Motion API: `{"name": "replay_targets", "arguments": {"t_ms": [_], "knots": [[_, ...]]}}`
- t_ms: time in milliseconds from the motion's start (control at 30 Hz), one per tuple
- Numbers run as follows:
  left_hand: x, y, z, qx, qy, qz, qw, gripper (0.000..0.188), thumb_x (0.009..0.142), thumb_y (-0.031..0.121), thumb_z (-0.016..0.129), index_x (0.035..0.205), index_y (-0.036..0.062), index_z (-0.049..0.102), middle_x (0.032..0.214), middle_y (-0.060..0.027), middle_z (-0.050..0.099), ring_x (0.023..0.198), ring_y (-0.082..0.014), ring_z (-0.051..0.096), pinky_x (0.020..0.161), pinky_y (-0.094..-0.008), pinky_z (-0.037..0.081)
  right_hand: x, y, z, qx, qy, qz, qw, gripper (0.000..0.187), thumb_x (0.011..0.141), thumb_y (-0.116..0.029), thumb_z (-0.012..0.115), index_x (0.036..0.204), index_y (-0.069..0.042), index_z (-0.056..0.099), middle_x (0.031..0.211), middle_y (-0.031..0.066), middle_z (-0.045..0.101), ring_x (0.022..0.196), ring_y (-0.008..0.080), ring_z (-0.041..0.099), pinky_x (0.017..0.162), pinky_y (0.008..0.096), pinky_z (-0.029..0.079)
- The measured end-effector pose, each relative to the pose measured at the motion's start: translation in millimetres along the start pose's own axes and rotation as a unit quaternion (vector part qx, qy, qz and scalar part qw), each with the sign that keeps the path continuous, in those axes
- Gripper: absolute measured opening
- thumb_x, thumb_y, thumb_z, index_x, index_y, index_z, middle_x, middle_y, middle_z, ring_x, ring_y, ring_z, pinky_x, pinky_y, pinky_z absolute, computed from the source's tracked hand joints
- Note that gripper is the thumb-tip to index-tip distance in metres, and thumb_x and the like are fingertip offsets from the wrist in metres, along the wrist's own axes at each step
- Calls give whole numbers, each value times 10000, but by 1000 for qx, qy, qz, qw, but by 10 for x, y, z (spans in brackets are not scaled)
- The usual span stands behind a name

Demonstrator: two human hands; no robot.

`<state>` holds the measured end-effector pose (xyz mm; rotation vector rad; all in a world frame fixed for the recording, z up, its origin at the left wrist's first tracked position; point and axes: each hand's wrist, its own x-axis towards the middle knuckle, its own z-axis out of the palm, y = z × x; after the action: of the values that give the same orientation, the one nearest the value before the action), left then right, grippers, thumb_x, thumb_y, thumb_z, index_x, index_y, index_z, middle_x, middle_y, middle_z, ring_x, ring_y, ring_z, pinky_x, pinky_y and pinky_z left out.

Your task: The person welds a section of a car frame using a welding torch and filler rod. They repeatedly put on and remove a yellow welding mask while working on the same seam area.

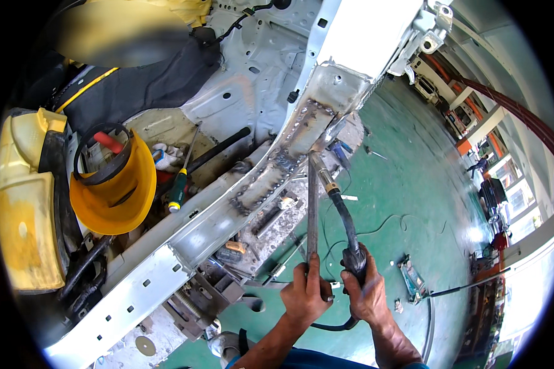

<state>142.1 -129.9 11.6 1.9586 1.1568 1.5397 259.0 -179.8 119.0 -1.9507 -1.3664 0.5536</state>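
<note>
Head view: left hand has fingers wrapped round lower end of metal bar. Right hand has fingers closed round handle of torch. Tips of both near each other at outer edge of weld-marked sill; contact with it cannot be told. Yellow mask left of screwdriver. Jack on green floor.
</note>
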Motion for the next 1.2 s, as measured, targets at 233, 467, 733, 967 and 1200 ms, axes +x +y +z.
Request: {"name": "replay_targets", "arguments": {"t_ms": [233,467,733,967,1200], "knots": [[24,-19,-7,-6,18,0,1000,687,711,62,685,1386,-24,588,1006,-162,636,556,-246,613,444,-341,493,29,-71,81,-8,8,33,999,704,976,-193,687,1534,67,346,1081,199,719,868,249,714,797,366,571],[-3,-55,13,-8,11,-7,1000,672,720,81,671,1380,-21,596,998,-165,641,540,-246,614,442,-344,502,32,-71,119,-5,16,30,999,699,971,-175,681,1523,91,345,1052,185,719,844,238,707,779,362,569],[32,-39,-72,-17,-14,-8,1000,701,697,9,700,1379,-74,563,975,-162,616,583,-241,620,463,-342,505,28,-155,139,-1,14,44,999,699,963,-158,683,1520,97,346,980,167,712,793,225,693,732,359,562],[37,-44,-77,-10,-10,-9,1000,682,666,25,710,1331,-83,606,966,-167,619,575,-221,613,446,-327,490,52,-296,142,-27,13,54,998,670,962,-143,667,1511,89,360,918,148,703,708,193,674,665,345,553],[34,-64,-90,-11,-9,-6,1000,643,681,55,691,1304,-92,629,958,-178,632,559,-212,604,436,-315,481,25,-292,213,-10,35,56,998,608,954,-129,644,1473,86,412,946,143,691,770,192,656,701,344,546]]}}
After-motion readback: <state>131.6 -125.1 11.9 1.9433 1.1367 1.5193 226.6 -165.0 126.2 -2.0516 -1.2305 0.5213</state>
